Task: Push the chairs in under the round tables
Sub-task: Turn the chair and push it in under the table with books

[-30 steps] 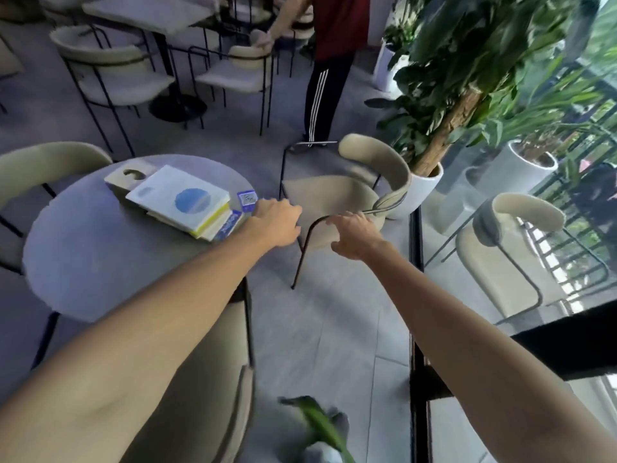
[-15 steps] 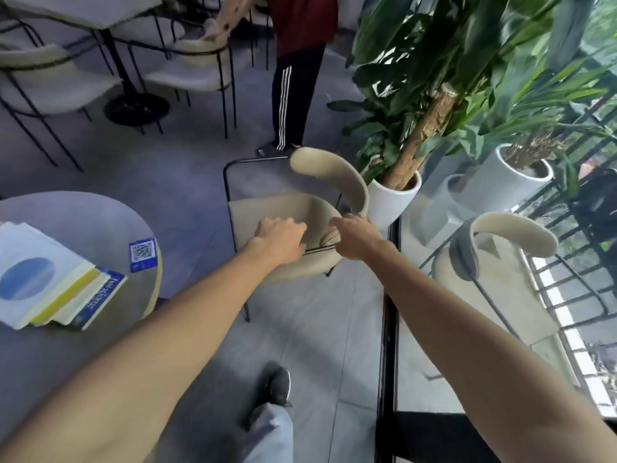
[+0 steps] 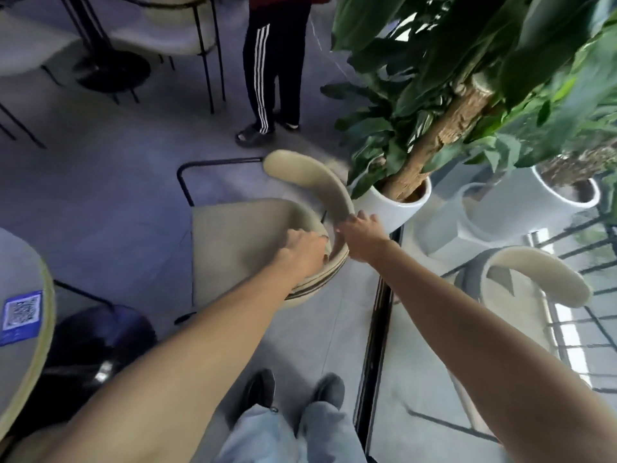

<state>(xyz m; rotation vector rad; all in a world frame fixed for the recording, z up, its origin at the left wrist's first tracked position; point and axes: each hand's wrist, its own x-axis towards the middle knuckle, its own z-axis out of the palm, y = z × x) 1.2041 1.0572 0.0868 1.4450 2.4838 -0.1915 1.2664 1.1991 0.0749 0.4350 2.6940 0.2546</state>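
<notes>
Both hands are on the curved backrest of the beige chair [image 3: 240, 242]. Left hand [image 3: 305, 250] curls over the top edge of the backrest with its fingers closed around the padding; right hand [image 3: 362, 235] is just beside it on the same band, and it looks wrapped on too, though the fingers sit behind the cushion and I cannot tell how tightly they close. The chair stands well clear of the round table [image 3: 23, 329], whose pale edge shows off to the chair's left, with a blue QR sticker [image 3: 21, 314] near its rim. The chair's thin black frame juts from the seat on the side away from the person's feet. Just beyond the backrest sits a white planter [image 3: 389, 205] holding a thick-trunked leafy plant [image 3: 444, 128], right against a glass wall [image 3: 467, 345] that mirrors the chair. Past the chair, another person's legs [image 3: 272, 65] in black striped trousers stand on the grey floor.
</notes>
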